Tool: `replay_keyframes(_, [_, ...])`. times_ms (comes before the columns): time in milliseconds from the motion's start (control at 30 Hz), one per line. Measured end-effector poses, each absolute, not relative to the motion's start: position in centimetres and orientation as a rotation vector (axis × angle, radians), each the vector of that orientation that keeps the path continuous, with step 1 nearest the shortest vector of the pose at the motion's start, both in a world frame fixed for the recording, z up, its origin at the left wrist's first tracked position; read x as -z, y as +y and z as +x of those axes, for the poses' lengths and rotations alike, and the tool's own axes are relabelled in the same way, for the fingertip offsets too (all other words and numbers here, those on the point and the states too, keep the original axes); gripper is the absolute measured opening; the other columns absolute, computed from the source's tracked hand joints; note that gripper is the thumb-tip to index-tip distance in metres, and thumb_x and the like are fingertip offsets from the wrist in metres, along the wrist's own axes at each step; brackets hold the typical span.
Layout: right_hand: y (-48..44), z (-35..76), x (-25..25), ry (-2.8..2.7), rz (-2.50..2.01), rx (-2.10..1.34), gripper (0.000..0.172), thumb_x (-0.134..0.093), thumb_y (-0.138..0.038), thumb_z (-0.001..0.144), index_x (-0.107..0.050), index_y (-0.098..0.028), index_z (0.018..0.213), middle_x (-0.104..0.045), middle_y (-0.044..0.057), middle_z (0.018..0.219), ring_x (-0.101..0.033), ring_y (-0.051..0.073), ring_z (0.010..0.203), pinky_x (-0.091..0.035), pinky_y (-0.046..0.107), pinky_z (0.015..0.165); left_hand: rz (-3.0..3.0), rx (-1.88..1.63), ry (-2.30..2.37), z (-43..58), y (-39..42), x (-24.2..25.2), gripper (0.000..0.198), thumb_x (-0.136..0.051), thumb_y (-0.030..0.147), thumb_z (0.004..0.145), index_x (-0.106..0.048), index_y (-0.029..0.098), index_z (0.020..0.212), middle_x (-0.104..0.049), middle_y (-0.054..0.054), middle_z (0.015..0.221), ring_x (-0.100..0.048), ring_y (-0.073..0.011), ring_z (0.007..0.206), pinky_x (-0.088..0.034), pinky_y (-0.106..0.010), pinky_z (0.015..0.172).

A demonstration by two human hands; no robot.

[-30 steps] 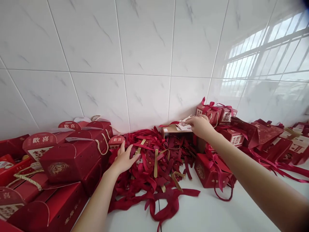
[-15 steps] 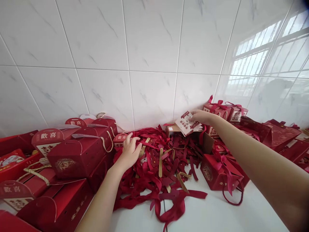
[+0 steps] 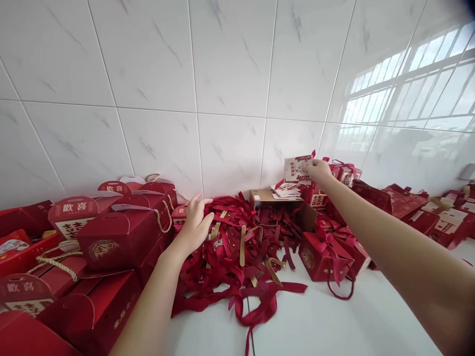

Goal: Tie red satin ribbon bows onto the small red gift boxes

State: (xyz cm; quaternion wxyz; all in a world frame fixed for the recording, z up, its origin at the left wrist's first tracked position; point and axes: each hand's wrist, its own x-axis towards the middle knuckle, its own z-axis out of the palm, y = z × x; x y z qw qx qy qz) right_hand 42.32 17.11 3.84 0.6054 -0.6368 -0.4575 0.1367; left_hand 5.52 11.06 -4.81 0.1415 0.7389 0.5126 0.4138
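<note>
My right hand point(image 3: 318, 171) is stretched far out toward the wall and pinches a flat white-and-red printed card point(image 3: 296, 169), held upright above a small brown cardboard box point(image 3: 262, 197) that has more such cards point(image 3: 286, 190) stacked on it. My left hand point(image 3: 195, 223) rests on a heap of dark red ribbons point(image 3: 237, 257) with a few gold strips, its fingers curled into the ribbons beside a large red gift box point(image 3: 118, 237) with a rope handle.
Several big red gift boxes point(image 3: 55, 296) crowd the left side. Small red boxes tied with ribbon point(image 3: 323, 257) and flat red bags point(image 3: 404, 202) lie to the right. A white tiled wall point(image 3: 222, 89) stands behind; white floor point(image 3: 326, 326) lies in front.
My right hand has lifted one card off the stack on the brown box and raised it toward the wall. My left hand has shifted slightly back on the ribbon heap.
</note>
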Motion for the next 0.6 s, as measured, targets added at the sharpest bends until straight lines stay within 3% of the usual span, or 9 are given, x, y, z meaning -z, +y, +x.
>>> replay_keyframes(100, [14.0,42.5,-6.6,-0.954,-1.380,-0.150,0.020,-0.059,-0.010,0.077,-0.062,-0.014,0.096,-0.067,0.010,0.090,-0.064,0.021,0.080,-0.056,0.036,0.068,2.103,-1.281,1.376,6.2,8.9,2.9,0.036,-0.043,0.037,0.089,-0.047,0.025,0.123,-0.025,-0.009,0.149,-0.024,-0.0286,0.140,-0.027,-0.049,0.112])
replay_keyframes(200, [9.4,40.7,-9.5,-1.082,-1.242,-0.153,0.017,-0.060,-0.009,0.077,-0.064,-0.015,0.093,-0.067,0.008,0.089,-0.065,0.020,0.078,-0.057,0.039,0.069,1.938,-1.306,1.166,7.8,5.7,1.1,0.046,-0.054,0.044,0.085,-0.046,0.027,0.127,-0.046,-0.009,0.136,-0.054,-0.0260,0.117,-0.043,-0.044,0.099])
replay_keyframes(300, [4.3,36.1,-11.4,-1.400,-1.064,-0.574,0.012,-0.060,-0.004,0.075,-0.065,-0.014,0.081,-0.068,0.007,0.079,-0.066,0.019,0.072,-0.058,0.038,0.070,1.671,-1.211,0.928,10.0,2.5,0.1,0.063,-0.065,0.042,0.078,-0.038,0.028,0.134,-0.045,-0.012,0.138,-0.066,-0.0162,0.081,-0.051,-0.041,0.086])
replay_keyframes(367, [1.5,32.4,-11.9,-1.583,-0.886,-0.946,0.010,-0.060,-0.007,0.079,-0.065,-0.014,0.084,-0.068,0.007,0.080,-0.067,0.019,0.077,-0.058,0.037,0.073,1.542,-1.116,0.737,11.3,1.1,0.1,0.072,-0.072,0.036,0.074,-0.036,0.030,0.136,-0.035,-0.014,0.147,-0.066,-0.0126,0.074,-0.052,-0.039,0.083])
replay_keyframes(433, [-0.4,29.3,-11.9,-1.648,-0.772,-1.207,0.011,-0.057,-0.007,0.081,-0.065,-0.014,0.086,-0.068,0.007,0.079,-0.067,0.018,0.076,-0.058,0.033,0.073,1.469,-0.980,0.568,12.2,0.3,0.3,0.066,-0.075,0.034,0.072,-0.045,0.028,0.130,-0.040,-0.014,0.145,-0.067,-0.0150,0.077,-0.052,-0.037,0.081])
replay_keyframes(533, [-1.5,26.9,-11.4,-1.626,-0.714,-1.454,0.015,-0.050,-0.006,0.085,-0.063,-0.012,0.088,-0.068,0.007,0.077,-0.066,0.016,0.070,-0.058,0.030,0.070,1.399,-0.900,0.386,12.2,0.5,0.4,0.030,-0.069,0.036,0.077,-0.066,0.016,0.098,-0.067,-0.010,0.104,-0.066,-0.0177,0.077,-0.052,-0.032,0.075])
replay_keyframes(600, [-1.2,26.9,-10.7,-1.560,-0.729,-1.464,0.016,-0.047,-0.004,0.086,-0.062,-0.011,0.090,-0.068,0.008,0.077,-0.067,0.016,0.070,-0.058,0.031,0.071,1.301,-1.077,0.315,11.3,1.2,-0.2,0.019,-0.064,0.035,0.079,-0.065,0.016,0.075,-0.063,-0.002,0.069,-0.060,-0.0132,0.064,-0.050,-0.027,0.065])
